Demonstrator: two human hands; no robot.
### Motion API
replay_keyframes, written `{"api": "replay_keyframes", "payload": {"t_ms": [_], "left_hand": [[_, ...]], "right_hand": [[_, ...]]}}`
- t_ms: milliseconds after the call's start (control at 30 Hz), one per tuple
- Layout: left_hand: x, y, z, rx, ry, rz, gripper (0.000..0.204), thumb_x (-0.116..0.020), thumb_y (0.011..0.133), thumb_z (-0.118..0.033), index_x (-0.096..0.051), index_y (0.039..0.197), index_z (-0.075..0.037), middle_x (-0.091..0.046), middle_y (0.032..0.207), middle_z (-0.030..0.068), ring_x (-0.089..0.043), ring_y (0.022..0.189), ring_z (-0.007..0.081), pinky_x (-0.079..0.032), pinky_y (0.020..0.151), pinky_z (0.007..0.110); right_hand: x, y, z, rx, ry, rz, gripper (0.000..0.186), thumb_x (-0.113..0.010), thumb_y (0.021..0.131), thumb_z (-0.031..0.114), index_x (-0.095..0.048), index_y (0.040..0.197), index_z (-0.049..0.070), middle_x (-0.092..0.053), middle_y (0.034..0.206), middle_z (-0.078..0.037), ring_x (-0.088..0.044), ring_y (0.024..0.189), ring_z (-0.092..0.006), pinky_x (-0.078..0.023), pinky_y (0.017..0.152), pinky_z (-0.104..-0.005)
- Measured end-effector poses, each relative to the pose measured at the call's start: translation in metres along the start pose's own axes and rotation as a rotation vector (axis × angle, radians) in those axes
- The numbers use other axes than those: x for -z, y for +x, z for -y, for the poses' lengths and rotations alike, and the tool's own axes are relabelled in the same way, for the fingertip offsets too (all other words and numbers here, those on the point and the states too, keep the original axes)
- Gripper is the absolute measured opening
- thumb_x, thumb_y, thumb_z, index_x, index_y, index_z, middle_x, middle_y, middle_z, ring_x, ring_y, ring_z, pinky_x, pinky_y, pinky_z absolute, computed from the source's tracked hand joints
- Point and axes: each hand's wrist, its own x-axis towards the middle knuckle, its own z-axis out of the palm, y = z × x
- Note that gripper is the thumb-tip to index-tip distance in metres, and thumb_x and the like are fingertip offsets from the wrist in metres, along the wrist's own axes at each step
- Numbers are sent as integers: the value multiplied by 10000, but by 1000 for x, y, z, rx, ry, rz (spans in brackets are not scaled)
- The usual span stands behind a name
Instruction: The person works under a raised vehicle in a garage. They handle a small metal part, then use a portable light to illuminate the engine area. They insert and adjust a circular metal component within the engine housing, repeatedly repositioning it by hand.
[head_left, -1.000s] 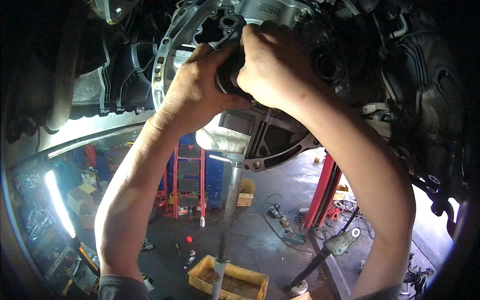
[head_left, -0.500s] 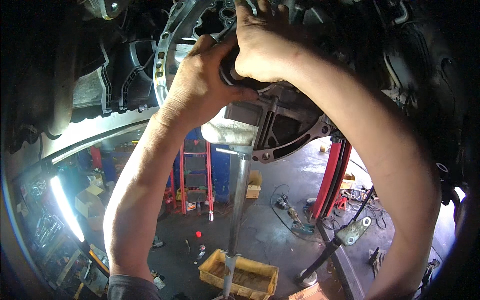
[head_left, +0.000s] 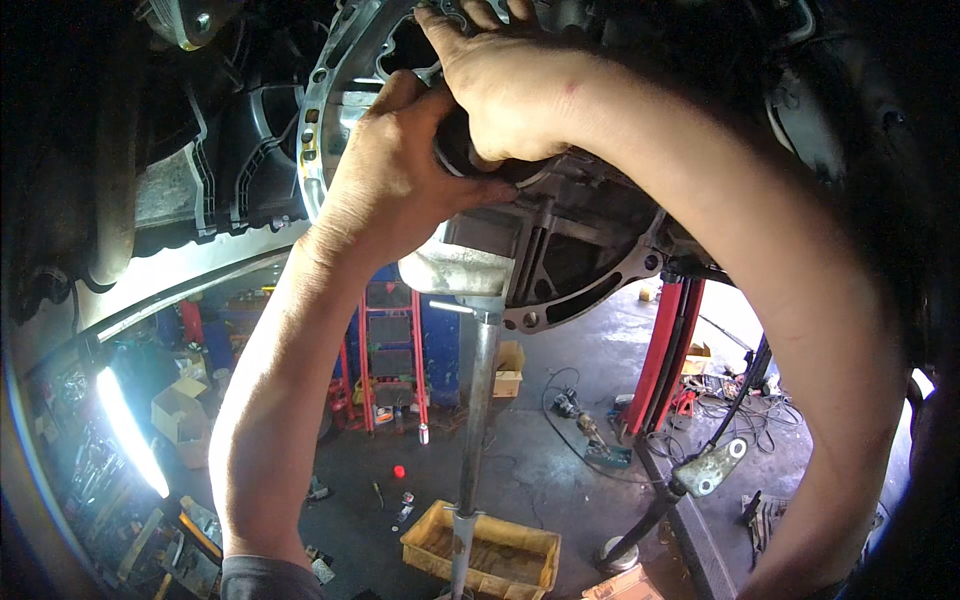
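Overhead hangs a metal housing (head_left: 580, 250) with a curved, holed flange (head_left: 312, 140) on its left. My left hand (head_left: 395, 165) is wrapped round a dark round part (head_left: 455, 142) in front of the housing, its thumb stretched along the lower edge. Across the top of this part reaches my right hand (head_left: 510, 95). Its fingers are spread toward the upper edge of the picture, and its palm side is against or very close to the dark part. My hands hide most of the round part.
A steel post (head_left: 480, 400) stands under the housing, a yellow tray (head_left: 540, 540) near its foot. A lit tube lamp (head_left: 132, 432) is at left. Behind are a red ladder (head_left: 392, 360) and a red post (head_left: 660, 350). Tools and cables lie on the floor (head_left: 480, 455).
My right hand has moved slightly left, its fingers spreading further, and the right forearm has swung up and outward. My left hand keeps its grip on the dark round part.
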Motion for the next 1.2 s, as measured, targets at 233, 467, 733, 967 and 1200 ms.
{"api": "replay_keyframes", "payload": {"t_ms": [233, 467, 733, 967, 1200], "left_hand": [[-2, -1, 0, -9, -5, -16, 724, -1001, 628, -300, -698, 1205, 16, -606, 1169, 193, -665, 1061, 342, -587, 935, 423], [0, 1, -1, 31, -60, -9, 763, -998, 632, -288, -677, 1244, 35, -606, 1237, 221, -662, 1156, 374, -573, 1013, 436], [3, -1, -8, 73, -60, 5, 849, -1004, 631, -263, -627, 1311, 78, -624, 1325, 290, -651, 1215, 403, -561, 1032, 437], [1, -1, -6, 93, -155, 3, 799, -993, 650, -249, -643, 1286, 86, -683, 1232, 279, -682, 1169, 392, -560, 1029, 428], [1, -1, -6, 89, -174, 33, 689, -984, 651, -223, -698, 1207, 66, -700, 1230, 255, -680, 1179, 373, -552, 1040, 426]], "right_hand": [[-9, 2, -10, 253, 66, -126, 1185, -863, 773, 184, -116, 1674, -4, -264, 1713, -239, -201, 1613, -359, -98, 1320, -553], [-12, 5, -10, 213, 163, 5, 1189, -844, 779, 95, -99, 1704, 131, -228, 1729, -221, -195, 1620, -308, -98, 1327, -533], [26, -14, -36, 440, 239, 118, 783, -455, 1044, 208, -13, 1689, 174, 44, 1745, -123, -19, 1616, -324, -61, 1316, -560], [55, -32, -11, 288, 127, 173, 788, -395, 1046, 76, 25, 1704, 193, 69, 1769, -128, 10, 1627, -356, -73, 1317, -590], [52, -26, -41, 576, 183, 187, 746, -356, 1048, 94, -1, 1702, 148, 18, 1767, -171, -51, 1619, -397, -118, 1310, -613]]}}
